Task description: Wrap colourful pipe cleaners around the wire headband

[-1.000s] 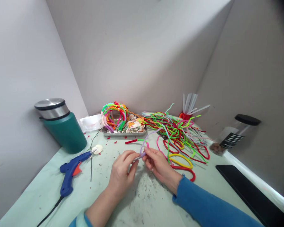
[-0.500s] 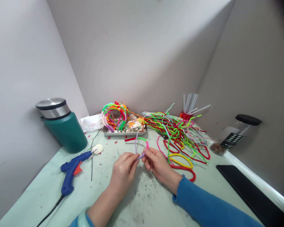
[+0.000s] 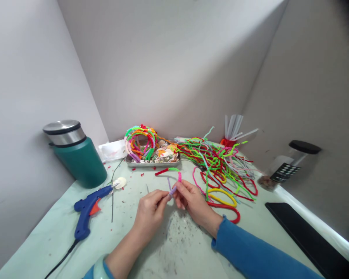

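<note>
Over the table (image 3: 180, 254), the left hand (image 3: 151, 206) and right hand (image 3: 193, 199) both pinched a purple pipe cleaner (image 3: 172, 190), seemingly joined to a pink, green and red strip (image 3: 179, 176) just beyond. Farther back, a metal tray (image 3: 154, 165) holding shells (image 3: 164, 154) stood beside tangled pipe cleaners (image 3: 215, 157).

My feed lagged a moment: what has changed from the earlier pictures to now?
The free end of the lavender pipe cleaner has swung left and shows shorter. The left hand and right hand still pinch its lower part; no release shows. Glue gun, green bottle and metal tray stayed put.
</note>
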The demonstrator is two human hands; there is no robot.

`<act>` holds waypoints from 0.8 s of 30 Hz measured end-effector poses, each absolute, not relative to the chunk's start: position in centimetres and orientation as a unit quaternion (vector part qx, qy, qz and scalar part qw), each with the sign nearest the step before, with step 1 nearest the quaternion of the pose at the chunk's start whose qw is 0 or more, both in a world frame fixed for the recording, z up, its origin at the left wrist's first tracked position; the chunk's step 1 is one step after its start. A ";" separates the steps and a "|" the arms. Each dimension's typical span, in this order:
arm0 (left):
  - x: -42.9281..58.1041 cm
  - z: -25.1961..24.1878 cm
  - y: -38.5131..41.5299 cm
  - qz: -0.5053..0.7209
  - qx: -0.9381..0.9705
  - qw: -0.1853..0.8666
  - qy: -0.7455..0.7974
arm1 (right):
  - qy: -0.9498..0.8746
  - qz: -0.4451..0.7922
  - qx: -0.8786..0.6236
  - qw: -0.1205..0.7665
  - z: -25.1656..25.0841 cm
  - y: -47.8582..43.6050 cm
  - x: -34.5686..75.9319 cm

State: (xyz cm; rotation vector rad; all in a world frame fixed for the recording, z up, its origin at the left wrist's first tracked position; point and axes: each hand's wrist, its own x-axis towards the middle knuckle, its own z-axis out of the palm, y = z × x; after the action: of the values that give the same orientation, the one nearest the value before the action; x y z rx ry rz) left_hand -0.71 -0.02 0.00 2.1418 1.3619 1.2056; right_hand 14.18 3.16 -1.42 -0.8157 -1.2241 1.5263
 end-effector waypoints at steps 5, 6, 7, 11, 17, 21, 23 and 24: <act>-0.9 0.2 0.2 0.472 0.705 0.198 0.491 | -0.658 0.490 -0.339 0.460 -0.8 2.3 14.2; -1.0 0.2 0.2 0.479 0.698 0.201 0.493 | -0.692 0.444 -0.338 0.457 -0.8 2.2 14.2; -1.0 0.2 0.2 0.483 0.693 0.202 0.495 | -0.721 0.397 -0.340 0.455 -0.8 2.0 14.2; -1.1 0.2 0.3 0.469 0.708 0.194 0.491 | -0.770 0.274 -0.364 0.447 -0.8 1.8 14.3; -1.1 -0.2 0.3 0.453 0.706 0.175 0.515 | -0.779 0.218 -0.364 0.461 -0.3 1.6 14.5; -1.1 -0.3 0.2 0.420 0.716 0.145 0.539 | -0.780 0.237 -0.356 0.456 -0.4 1.3 14.5; -1.0 -0.3 0.1 0.397 0.728 0.131 0.543 | -0.778 0.237 -0.357 0.459 -0.5 1.2 14.5; -1.0 -0.3 0.0 0.385 0.737 0.122 0.542 | -0.778 0.233 -0.358 0.461 -0.5 1.2 14.5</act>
State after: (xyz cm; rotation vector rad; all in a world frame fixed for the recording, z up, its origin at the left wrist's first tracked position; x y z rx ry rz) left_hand -1.01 0.02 -0.27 2.1499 1.5826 1.1233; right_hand 14.49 1.20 -0.51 -0.8821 -1.9135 0.5745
